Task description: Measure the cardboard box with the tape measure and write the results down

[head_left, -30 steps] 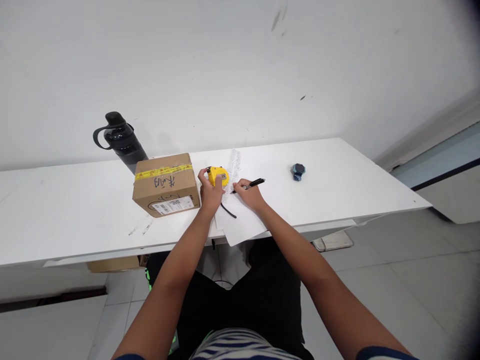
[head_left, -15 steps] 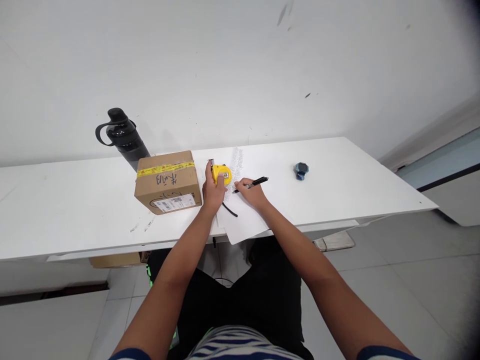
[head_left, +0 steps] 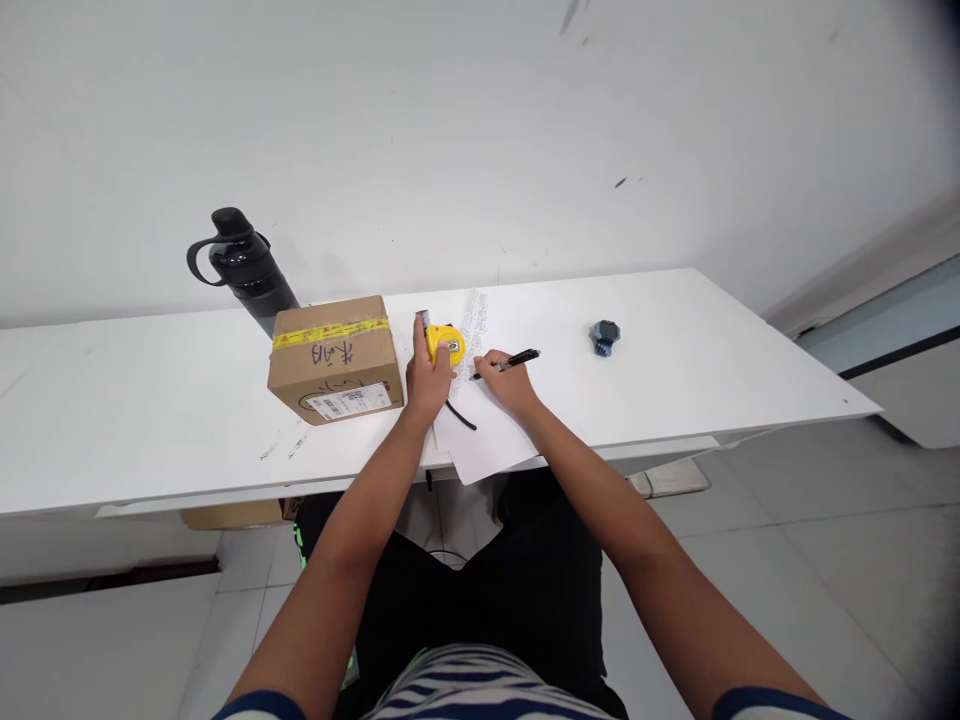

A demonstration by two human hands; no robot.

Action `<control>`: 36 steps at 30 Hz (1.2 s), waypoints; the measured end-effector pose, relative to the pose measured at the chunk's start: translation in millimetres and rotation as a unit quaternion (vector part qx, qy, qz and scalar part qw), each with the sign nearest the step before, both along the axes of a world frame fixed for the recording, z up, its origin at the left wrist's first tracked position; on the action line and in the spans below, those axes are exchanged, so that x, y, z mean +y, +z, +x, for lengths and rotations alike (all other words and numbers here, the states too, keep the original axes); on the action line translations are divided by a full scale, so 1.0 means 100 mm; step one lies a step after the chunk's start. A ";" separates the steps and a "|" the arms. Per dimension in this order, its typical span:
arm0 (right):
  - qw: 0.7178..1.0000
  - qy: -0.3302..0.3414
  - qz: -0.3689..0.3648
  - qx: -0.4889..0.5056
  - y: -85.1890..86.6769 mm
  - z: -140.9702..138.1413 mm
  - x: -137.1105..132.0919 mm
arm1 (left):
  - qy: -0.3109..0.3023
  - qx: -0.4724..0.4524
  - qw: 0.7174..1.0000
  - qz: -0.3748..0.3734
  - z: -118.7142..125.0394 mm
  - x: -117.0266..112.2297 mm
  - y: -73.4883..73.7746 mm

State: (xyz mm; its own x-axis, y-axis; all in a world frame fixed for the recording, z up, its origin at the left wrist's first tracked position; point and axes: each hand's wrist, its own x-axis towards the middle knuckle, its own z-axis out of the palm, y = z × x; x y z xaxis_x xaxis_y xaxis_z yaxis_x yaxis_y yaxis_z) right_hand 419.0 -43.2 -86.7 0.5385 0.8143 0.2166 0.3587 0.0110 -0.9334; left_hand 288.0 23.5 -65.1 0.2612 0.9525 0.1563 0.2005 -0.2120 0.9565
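My left hand is closed round a yellow tape measure, whose black strap trails toward me over the paper. The metal end of the tape shows by my fingertips. In my right hand a black pen is pinched, its tip down at the paper. Handwriting fills the upper strip of the paper, while its lower part is blank. A taped cardboard box with a shipping label stands just left of my left hand.
Behind the box, a black water bottle with a loop handle stands near the wall. A dark blue watch lies to the right on the long white table. The table's front edge runs just before my legs.
The view has shifted very slightly. Both hands keep their holds on the tape measure and the pen, and the pen has moved only a little.
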 end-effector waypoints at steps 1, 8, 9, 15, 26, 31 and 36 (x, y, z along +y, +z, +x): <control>1.000 0.001 0.000 0.002 0.00 0.00 0.00 | -0.002 0.001 1.000 0.000 0.00 0.00 0.00; 1.000 0.005 0.004 0.008 0.00 0.02 -0.01 | -0.002 -0.010 1.000 -0.006 0.02 -0.02 0.00; 1.000 0.009 0.001 0.007 0.00 0.02 -0.01 | -0.001 -0.011 1.000 -0.005 0.02 -0.02 0.01; 1.000 0.024 -0.011 0.004 -0.02 0.04 -0.01 | -0.006 -0.012 1.000 -0.005 0.02 -0.02 0.01; 1.000 0.017 -0.007 -0.010 -0.05 0.04 0.02 | -0.004 -0.012 1.000 0.000 0.01 -0.03 0.02; 1.000 0.011 -0.003 -0.006 -0.04 0.04 0.01 | -0.006 -0.011 1.000 0.009 0.00 -0.02 0.00; 1.000 0.017 0.000 -0.013 -0.03 0.03 0.00 | -0.011 -0.008 1.000 0.021 0.00 0.00 -0.03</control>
State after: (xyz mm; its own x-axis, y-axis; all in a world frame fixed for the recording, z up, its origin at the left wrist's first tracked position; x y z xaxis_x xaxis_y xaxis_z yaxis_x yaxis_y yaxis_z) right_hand 421.8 -42.8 -90.0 0.5041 0.8326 0.2294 0.3823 0.0230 -0.9237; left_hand 288.4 23.3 -67.6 0.2784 0.9395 0.1994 0.1810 -0.2552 0.9498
